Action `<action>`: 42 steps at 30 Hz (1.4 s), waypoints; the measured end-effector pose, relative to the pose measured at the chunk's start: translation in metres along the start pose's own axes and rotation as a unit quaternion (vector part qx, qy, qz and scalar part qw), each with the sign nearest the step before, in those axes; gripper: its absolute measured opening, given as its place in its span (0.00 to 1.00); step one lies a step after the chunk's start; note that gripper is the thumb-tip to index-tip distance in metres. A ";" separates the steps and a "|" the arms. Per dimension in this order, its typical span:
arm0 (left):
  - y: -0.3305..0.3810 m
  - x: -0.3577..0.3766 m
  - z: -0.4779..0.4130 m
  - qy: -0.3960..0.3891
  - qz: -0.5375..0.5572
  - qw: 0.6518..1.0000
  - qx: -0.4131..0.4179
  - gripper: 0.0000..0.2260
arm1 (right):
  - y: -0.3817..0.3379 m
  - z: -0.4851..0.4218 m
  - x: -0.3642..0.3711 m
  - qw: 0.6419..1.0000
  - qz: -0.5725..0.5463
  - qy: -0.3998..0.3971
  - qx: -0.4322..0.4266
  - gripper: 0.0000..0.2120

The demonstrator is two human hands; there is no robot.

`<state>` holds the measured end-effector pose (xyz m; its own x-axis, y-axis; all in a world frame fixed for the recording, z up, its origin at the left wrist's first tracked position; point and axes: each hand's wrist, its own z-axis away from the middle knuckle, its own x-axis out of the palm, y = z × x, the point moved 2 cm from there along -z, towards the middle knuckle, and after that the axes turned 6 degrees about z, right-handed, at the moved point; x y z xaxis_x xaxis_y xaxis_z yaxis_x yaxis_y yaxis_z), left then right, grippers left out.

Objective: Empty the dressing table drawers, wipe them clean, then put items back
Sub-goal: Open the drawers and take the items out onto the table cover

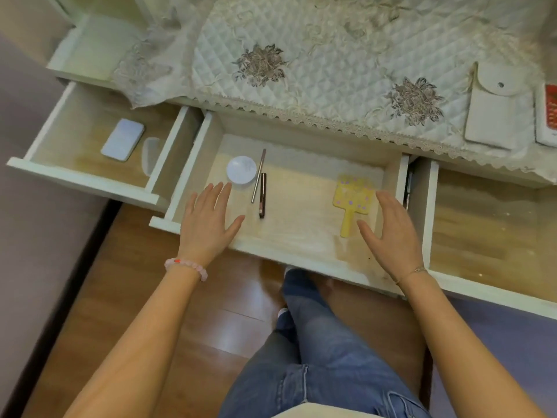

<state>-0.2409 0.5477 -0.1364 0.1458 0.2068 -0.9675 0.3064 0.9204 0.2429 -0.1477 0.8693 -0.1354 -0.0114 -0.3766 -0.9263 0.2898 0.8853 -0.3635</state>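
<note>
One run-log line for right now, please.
left hand open, empty | right hand open, empty | white wooden middle drawer pulled out: round white jar, silver slim pencil, dark slim pencil, yellow polka-dot hand mirror

Left hand (211, 220), right hand (391, 229): flat, fingers extended.

Three open drawers (75, 140) (301, 212) (482, 224); the middle holds two cosmetic pencils (258, 176) (262, 196) and one round jar (241, 169) at 9 o'clock, one yellow mirror (353, 191) at 3.

Red-and-white box (549, 116), far right: cut off by the frame edge. Right drawer (429, 212): likewise cut off. Pale object (149, 153) in left drawer (81, 179): blurred, cannot be identified.
</note>
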 end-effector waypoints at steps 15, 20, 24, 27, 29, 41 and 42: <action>-0.028 0.023 -0.101 -0.069 0.017 0.997 0.043 0.27 | -0.003 -0.049 0.034 0.997 -0.021 -0.038 0.067 0.29; -0.042 0.031 -0.128 -0.094 0.024 0.993 0.071 0.28 | -0.014 -0.053 0.053 0.994 -0.015 -0.026 0.106 0.30; -0.055 0.036 -0.142 -0.104 0.047 0.990 0.086 0.28 | -0.028 -0.055 0.075 0.990 -0.017 -0.031 0.134 0.31; -0.061 0.040 -0.149 -0.115 0.059 0.987 0.092 0.29 | -0.033 -0.055 0.085 0.985 -0.027 -0.031 0.169 0.30; -0.062 0.044 -0.153 -0.130 0.076 0.985 0.084 0.30 | -0.033 -0.054 0.088 0.978 -0.028 -0.027 0.204 0.30; -0.058 0.071 -0.161 -0.182 0.167 0.967 -0.062 0.35 | -0.026 -0.044 0.108 0.901 -0.109 -0.048 0.416 0.26; -0.059 0.072 -0.161 -0.181 0.177 0.965 -0.072 0.36 | -0.025 -0.043 0.110 0.899 -0.111 -0.042 0.422 0.26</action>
<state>-0.3999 0.5620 -0.2314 0.5436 0.4111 -0.7317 0.0477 0.8553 0.5160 -0.1973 0.8176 -0.2322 -0.0972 -0.5687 -0.8168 0.9123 0.2771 -0.3015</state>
